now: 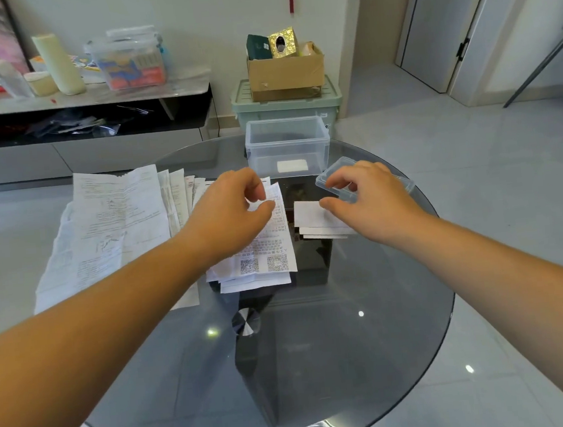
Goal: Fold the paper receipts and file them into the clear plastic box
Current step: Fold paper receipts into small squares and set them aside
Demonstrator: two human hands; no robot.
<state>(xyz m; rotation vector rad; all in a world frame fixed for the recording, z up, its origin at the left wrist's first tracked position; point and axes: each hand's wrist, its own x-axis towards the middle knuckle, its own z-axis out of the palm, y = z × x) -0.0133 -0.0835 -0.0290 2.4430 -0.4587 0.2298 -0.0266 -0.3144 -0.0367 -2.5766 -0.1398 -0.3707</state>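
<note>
Pinching a thin printed receipt [269,249], the left hand [234,205] curls.

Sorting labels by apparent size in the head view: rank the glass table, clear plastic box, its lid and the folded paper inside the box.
1. glass table
2. clear plastic box
3. lid, partly hidden by the right hand, so unsure
4. folded paper inside the box

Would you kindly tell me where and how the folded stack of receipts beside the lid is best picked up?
Probably pinch the folded stack at its near edge, coming from the person's side with the right hand. It lies flat on the glass table, but its layers are stepped there, giving a thumb purchase; the lid crowds its far side.
</note>
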